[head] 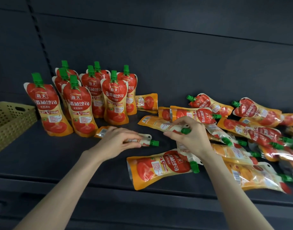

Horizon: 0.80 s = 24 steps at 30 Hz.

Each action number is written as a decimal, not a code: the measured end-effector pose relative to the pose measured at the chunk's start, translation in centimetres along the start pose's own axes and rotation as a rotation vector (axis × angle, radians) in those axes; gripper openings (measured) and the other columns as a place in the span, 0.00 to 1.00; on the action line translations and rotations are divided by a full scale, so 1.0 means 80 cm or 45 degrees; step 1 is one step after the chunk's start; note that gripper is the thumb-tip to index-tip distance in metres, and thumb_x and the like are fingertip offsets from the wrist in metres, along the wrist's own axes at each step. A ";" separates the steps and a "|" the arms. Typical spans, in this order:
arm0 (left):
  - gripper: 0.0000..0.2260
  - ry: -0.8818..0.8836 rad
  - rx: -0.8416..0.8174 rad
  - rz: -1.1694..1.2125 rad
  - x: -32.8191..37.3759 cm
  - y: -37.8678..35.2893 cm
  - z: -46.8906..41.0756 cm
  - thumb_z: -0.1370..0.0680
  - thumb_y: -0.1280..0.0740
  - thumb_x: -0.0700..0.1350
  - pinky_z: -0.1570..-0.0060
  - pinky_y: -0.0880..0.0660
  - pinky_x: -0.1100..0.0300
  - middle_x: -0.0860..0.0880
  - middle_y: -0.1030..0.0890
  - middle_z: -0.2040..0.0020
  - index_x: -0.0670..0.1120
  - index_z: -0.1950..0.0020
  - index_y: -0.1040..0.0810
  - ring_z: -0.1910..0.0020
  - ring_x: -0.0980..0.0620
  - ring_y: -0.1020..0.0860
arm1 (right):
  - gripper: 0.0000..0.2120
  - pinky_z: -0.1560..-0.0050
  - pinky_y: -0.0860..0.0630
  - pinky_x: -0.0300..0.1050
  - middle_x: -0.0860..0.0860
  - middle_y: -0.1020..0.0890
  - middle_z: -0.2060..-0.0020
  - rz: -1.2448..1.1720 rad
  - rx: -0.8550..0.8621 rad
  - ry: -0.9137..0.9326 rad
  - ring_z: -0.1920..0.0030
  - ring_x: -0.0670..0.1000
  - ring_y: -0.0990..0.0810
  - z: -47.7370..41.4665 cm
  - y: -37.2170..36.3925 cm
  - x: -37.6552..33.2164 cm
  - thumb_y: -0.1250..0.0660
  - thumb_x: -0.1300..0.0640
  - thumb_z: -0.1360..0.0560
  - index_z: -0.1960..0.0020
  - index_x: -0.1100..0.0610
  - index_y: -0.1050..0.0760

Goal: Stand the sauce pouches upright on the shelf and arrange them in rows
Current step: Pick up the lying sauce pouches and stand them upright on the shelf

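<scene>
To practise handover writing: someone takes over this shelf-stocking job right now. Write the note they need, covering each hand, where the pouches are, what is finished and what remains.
Left hand: grips a lying pouch near its neck, mid-shelf.
Right hand: pinches a second lying pouch at its green cap end.
Done: eight upright pouches stand in rough rows at the left, near the perforated basket.
Left: the flat pile on the right of the shelf. Stand the two held pouches next, then work through the pile.

Bare shelf front-left; pouch heap at right
</scene>
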State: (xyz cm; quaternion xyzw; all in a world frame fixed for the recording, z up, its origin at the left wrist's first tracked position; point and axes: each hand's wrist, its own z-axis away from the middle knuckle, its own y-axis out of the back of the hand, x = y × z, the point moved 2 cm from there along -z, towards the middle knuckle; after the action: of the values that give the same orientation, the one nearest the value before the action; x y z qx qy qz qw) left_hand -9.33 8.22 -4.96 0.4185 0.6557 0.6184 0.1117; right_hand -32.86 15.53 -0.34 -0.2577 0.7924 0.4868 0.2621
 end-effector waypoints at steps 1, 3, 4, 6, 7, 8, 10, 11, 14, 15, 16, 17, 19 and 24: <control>0.21 -0.038 0.080 0.048 0.002 0.002 0.000 0.26 0.43 0.65 0.40 0.33 0.51 0.58 0.22 0.39 0.59 0.39 0.24 0.39 0.58 0.26 | 0.18 0.60 0.30 0.26 0.40 0.21 0.59 -0.044 0.053 0.002 0.57 0.34 0.24 0.000 0.002 -0.003 0.23 0.45 0.37 0.53 0.53 0.23; 0.23 -0.096 0.272 0.172 0.004 0.009 -0.001 0.25 0.46 0.65 0.47 0.26 0.52 0.57 0.19 0.44 0.54 0.40 0.22 0.45 0.59 0.22 | 0.19 0.62 0.29 0.29 0.43 0.21 0.63 -0.102 0.152 0.008 0.59 0.39 0.23 -0.004 0.006 -0.008 0.24 0.43 0.38 0.57 0.54 0.24; 0.24 -0.112 0.371 0.204 0.005 0.013 -0.002 0.24 0.46 0.64 0.50 0.25 0.54 0.56 0.18 0.47 0.52 0.40 0.22 0.48 0.60 0.22 | 0.20 0.64 0.29 0.32 0.45 0.21 0.64 -0.122 0.201 0.006 0.62 0.42 0.23 -0.007 0.008 -0.011 0.24 0.42 0.38 0.57 0.54 0.25; 0.24 -0.137 0.574 0.169 0.012 0.019 -0.001 0.22 0.48 0.63 0.55 0.24 0.56 0.54 0.17 0.51 0.49 0.42 0.21 0.53 0.59 0.22 | 0.21 0.68 0.30 0.35 0.48 0.22 0.67 -0.178 0.292 -0.014 0.68 0.44 0.27 -0.016 0.012 -0.018 0.25 0.41 0.38 0.58 0.56 0.26; 0.25 -0.145 0.667 0.143 0.015 0.020 0.001 0.21 0.49 0.62 0.56 0.24 0.58 0.53 0.17 0.53 0.47 0.42 0.21 0.54 0.58 0.22 | 0.22 0.70 0.32 0.36 0.48 0.24 0.70 -0.198 0.326 -0.025 0.71 0.44 0.29 -0.022 0.014 -0.020 0.25 0.40 0.38 0.59 0.56 0.27; 0.25 -0.148 0.747 0.149 0.016 0.020 0.003 0.21 0.49 0.61 0.56 0.25 0.61 0.53 0.17 0.53 0.46 0.42 0.21 0.53 0.58 0.23 | 0.22 0.72 0.33 0.35 0.48 0.25 0.71 -0.209 0.344 -0.026 0.73 0.44 0.31 -0.028 0.015 -0.023 0.26 0.40 0.38 0.59 0.56 0.27; 0.25 -0.108 0.855 0.296 0.014 0.021 0.004 0.21 0.48 0.60 0.54 0.26 0.68 0.54 0.19 0.51 0.43 0.42 0.21 0.50 0.60 0.23 | 0.23 0.73 0.34 0.36 0.49 0.25 0.72 -0.213 0.319 -0.008 0.73 0.43 0.31 -0.039 0.016 -0.028 0.27 0.39 0.38 0.59 0.57 0.27; 0.25 -0.061 0.889 0.414 0.012 0.022 0.003 0.21 0.47 0.59 0.53 0.26 0.71 0.54 0.20 0.50 0.41 0.42 0.22 0.49 0.61 0.23 | 0.23 0.73 0.33 0.36 0.50 0.24 0.71 -0.217 0.287 0.004 0.71 0.44 0.29 -0.045 0.015 -0.031 0.27 0.39 0.38 0.59 0.58 0.27; 0.21 0.149 0.960 0.841 0.012 0.032 -0.005 0.22 0.46 0.55 0.50 0.26 0.72 0.51 0.20 0.49 0.42 0.41 0.25 0.48 0.58 0.22 | 0.21 0.73 0.32 0.33 0.47 0.24 0.71 -0.277 0.205 0.014 0.71 0.40 0.25 -0.058 0.007 -0.043 0.27 0.40 0.38 0.61 0.57 0.28; 0.20 0.207 0.987 0.958 0.014 0.036 -0.009 0.22 0.47 0.54 0.49 0.26 0.72 0.51 0.20 0.49 0.43 0.41 0.26 0.47 0.58 0.22 | 0.19 0.73 0.31 0.31 0.45 0.24 0.72 -0.325 0.179 0.015 0.71 0.38 0.24 -0.062 0.002 -0.048 0.26 0.43 0.37 0.63 0.56 0.29; 0.19 0.252 1.018 1.052 0.016 0.040 -0.014 0.22 0.48 0.54 0.49 0.26 0.72 0.52 0.21 0.48 0.45 0.40 0.27 0.47 0.58 0.22 | 0.17 0.72 0.30 0.31 0.45 0.23 0.71 -0.378 0.159 0.015 0.70 0.37 0.23 -0.066 -0.004 -0.053 0.25 0.46 0.36 0.63 0.55 0.29; 0.18 0.291 1.044 1.134 0.016 0.042 -0.020 0.21 0.49 0.53 0.50 0.26 0.72 0.53 0.21 0.48 0.46 0.40 0.28 0.47 0.59 0.23 | 0.16 0.70 0.28 0.32 0.45 0.22 0.70 -0.431 0.148 0.016 0.69 0.38 0.22 -0.070 -0.011 -0.057 0.24 0.47 0.35 0.63 0.54 0.30; 0.17 0.361 1.063 1.280 0.013 0.043 -0.031 0.19 0.50 0.52 0.52 0.25 0.72 0.53 0.22 0.47 0.47 0.37 0.29 0.46 0.58 0.23 | 0.15 0.66 0.24 0.35 0.46 0.20 0.67 -0.555 0.148 -0.004 0.65 0.40 0.19 -0.077 -0.030 -0.062 0.24 0.49 0.34 0.59 0.53 0.29; 0.21 0.366 0.982 1.347 -0.001 0.028 -0.035 0.23 0.48 0.57 0.48 0.24 0.67 0.54 0.22 0.44 0.50 0.34 0.32 0.45 0.60 0.23 | 0.27 0.52 0.20 0.42 0.50 0.20 0.49 -0.702 0.112 -0.077 0.50 0.46 0.19 -0.081 -0.076 -0.058 0.24 0.54 0.33 0.40 0.53 0.34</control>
State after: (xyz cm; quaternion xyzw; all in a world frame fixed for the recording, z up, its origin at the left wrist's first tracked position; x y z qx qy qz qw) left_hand -10.23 5.85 -2.39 0.6071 0.5446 0.3608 -0.4524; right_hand -26.50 7.96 1.41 -0.4372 0.7046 0.3698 0.4191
